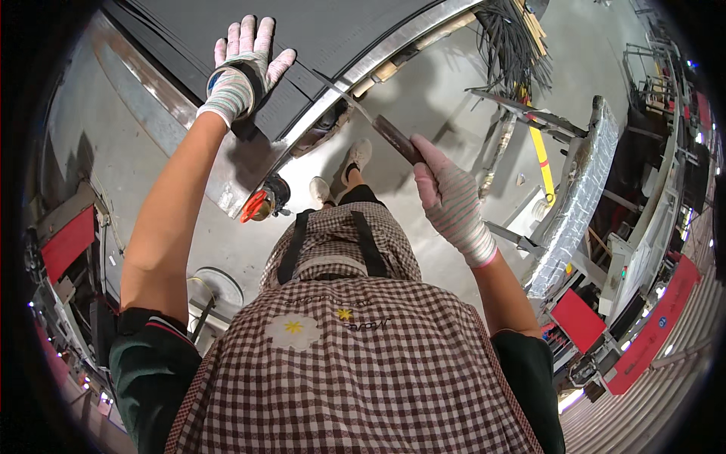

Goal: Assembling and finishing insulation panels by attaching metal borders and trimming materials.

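Grey floor (450,68) stretches right of the metal-edged table (382,56). Left hand (248,66), fanned wide, seemingly rests on the table's dark sheet (333,34); right hand (452,197) grips a knife (392,135), blade (354,101) pointing across the table's edge.

Cursive lettering (375,324) on checked apron (340,378) (by yellow flower (345,314)); round blue label (662,322) on red panel (650,337).

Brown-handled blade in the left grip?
No, the right grip holds the brown-handled blade, while the left grip is spread open over the dark sheet.
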The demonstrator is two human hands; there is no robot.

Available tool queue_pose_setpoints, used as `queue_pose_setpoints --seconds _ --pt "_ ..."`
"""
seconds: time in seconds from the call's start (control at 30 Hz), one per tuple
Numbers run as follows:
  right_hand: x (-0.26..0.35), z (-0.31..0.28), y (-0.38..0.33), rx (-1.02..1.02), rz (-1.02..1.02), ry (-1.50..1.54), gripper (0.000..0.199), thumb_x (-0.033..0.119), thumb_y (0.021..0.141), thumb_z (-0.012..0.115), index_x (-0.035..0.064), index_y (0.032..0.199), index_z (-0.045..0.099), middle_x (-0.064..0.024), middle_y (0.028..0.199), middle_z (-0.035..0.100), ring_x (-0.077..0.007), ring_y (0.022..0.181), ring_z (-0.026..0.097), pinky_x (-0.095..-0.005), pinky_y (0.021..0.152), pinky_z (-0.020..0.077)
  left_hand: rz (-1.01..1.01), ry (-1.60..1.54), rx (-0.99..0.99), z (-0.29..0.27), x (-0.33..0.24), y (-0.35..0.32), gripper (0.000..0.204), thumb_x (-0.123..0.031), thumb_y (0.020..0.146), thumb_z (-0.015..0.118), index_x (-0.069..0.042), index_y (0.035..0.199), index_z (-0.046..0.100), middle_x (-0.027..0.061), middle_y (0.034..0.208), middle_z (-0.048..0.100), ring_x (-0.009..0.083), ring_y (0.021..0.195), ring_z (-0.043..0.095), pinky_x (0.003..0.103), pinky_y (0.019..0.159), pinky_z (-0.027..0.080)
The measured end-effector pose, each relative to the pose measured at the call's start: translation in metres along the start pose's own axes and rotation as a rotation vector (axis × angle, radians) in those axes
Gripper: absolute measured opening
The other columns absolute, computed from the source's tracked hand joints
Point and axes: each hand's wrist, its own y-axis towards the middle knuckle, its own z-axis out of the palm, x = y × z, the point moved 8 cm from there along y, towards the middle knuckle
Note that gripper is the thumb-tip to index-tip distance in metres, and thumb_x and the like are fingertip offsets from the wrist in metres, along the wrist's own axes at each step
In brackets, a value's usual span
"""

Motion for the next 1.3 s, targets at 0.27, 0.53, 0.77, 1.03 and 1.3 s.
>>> queue_pose_setpoints --seconds 0.27,0.53,0.77,1.03,1.3 --pt "0.051 -0.012 0.022 0.048 -0.11 -0.318 0.037 0.019 0.091 0.055 0.0115 0.127 0.054 -0.0163 0.084 0.068 -0.0335 0.07 0.066 -0.0428 0.059 0.0516 -0.011 0.003 -0.002 0.001 0.001 -0.001 0.078 -0.064 0.093 0.037 -0.013 0.15 0.024 0.0185 0.154 0.024 0.0365 0.143 0.021 0.052 0.115 0.017" --pt "0.003 0.087 0.08 0.318 0.079 -0.393 0.038 0.032 0.096 0.046 0.0116 0.128 0.049 -0.0146 0.086 0.068 -0.0346 0.073 0.065 -0.0481 0.065 0.05 -0.007 -0.024 0.008 0.002 0.001 0.0 0.076 -0.061 0.094 0.038 -0.013 0.151 0.022 0.0189 0.155 0.022 0.038 0.144 0.018 0.052 0.116 0.015" --pt "-0.018 0.076 0.05 0.32 0.089 -0.53 0.038 0.033 0.096 0.045 0.011 0.127 0.046 -0.015 0.082 0.068 -0.0363 0.073 0.066 -0.0491 0.065 0.05 -0.008 0.015 0.056 0.001 0.0 -0.001 0.077 -0.063 0.094 0.036 -0.013 0.151 0.02 0.0191 0.156 0.019 0.0378 0.144 0.017 0.052 0.116 0.014" --pt "-0.04 0.084 0.047 0.305 0.059 -0.359 0.032 0.031 0.096 0.046 0.01 0.12 0.045 -0.0159 0.081 0.067 -0.0383 0.071 0.064 -0.0515 0.064 0.0487 -0.029 -0.007 0.047 0.009 0.002 0.006 0.08 -0.066 0.092 0.035 -0.014 0.151 0.021 0.0184 0.156 0.02 0.0371 0.145 0.017 0.052 0.116 0.014" --pt "-0.108 0.017 -0.049 0.172 0.197 -0.257 0.034 0.026 0.093 0.055 0.0055 0.12 0.053 -0.0194 0.083 0.066 -0.035 0.077 0.066 -0.0451 0.065 0.0514 -0.027 -0.027 0.04 -0.001 0.003 0.004 0.08 -0.066 0.092 0.036 -0.015 0.151 0.021 0.0184 0.156 0.019 0.0369 0.145 0.016 0.053 0.116 0.013"
